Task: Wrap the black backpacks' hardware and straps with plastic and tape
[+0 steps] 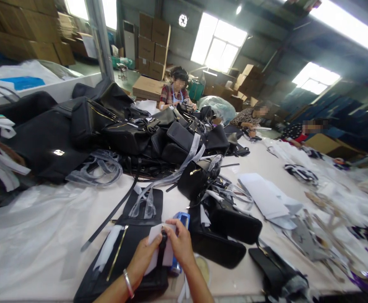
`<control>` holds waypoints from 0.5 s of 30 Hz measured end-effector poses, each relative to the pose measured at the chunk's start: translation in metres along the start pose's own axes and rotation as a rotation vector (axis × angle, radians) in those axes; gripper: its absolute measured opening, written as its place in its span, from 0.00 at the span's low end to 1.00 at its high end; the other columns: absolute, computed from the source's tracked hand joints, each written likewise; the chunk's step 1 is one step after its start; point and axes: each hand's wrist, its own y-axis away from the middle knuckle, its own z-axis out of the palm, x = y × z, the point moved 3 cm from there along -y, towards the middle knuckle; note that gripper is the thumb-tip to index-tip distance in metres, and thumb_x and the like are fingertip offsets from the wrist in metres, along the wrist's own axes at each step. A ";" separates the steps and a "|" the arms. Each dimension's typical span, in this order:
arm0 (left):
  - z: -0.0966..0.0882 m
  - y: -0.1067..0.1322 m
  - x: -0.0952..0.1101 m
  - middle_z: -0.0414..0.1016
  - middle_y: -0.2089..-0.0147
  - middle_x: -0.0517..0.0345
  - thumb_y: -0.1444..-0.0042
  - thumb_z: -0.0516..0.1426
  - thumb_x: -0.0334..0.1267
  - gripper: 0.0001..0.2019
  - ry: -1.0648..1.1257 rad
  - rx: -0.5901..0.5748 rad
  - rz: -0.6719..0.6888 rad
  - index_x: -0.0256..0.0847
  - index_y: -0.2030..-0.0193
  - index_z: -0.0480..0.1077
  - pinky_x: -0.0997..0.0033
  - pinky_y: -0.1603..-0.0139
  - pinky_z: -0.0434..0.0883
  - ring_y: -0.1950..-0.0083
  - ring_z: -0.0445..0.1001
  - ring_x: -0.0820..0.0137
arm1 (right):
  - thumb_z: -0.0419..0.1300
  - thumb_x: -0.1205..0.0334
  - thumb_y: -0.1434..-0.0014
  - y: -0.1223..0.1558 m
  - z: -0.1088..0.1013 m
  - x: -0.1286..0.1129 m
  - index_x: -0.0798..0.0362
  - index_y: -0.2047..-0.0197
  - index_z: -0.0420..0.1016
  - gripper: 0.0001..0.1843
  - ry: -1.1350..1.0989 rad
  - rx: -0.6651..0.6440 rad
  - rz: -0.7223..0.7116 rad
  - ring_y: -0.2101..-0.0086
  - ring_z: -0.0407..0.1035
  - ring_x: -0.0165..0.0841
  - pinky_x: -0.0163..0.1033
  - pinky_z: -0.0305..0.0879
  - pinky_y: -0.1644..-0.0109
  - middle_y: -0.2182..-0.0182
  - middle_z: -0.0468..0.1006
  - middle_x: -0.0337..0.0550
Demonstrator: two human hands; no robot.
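A black bag [133, 244] with a gold zipper lies on the table in front of me, its flap [144, 204] folded out away from me. Above it, my left hand [146, 254] and my right hand [180, 242] meet at a short black strap [161, 248] with a small buckle at its top. Fingers of both hands are closed around the strap's upper end. A sheet of white paper [154, 235] sits behind the strap, partly covered by my fingers. Beside my right hand is a blue object [184, 219], mostly hidden. My left wrist wears a bracelet [129, 283].
Black bags [124, 134] are heaped across the table's far left. More bags [225, 227] lie right of my hands, near white sheets [266, 195] and grey scraps [312, 235]. Plastic-wrapped straps [98, 168] lie at left. Several people [176, 92] work at the table's far side.
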 end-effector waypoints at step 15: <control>0.003 -0.003 0.012 0.81 0.58 0.52 0.46 0.59 0.50 0.24 -0.107 -0.081 -0.007 0.37 0.47 0.72 0.65 0.52 0.71 0.55 0.76 0.59 | 0.56 0.60 0.42 -0.001 -0.004 0.002 0.51 0.63 0.76 0.08 -0.001 0.040 0.013 0.69 0.70 0.32 0.33 0.62 0.63 0.69 0.78 0.37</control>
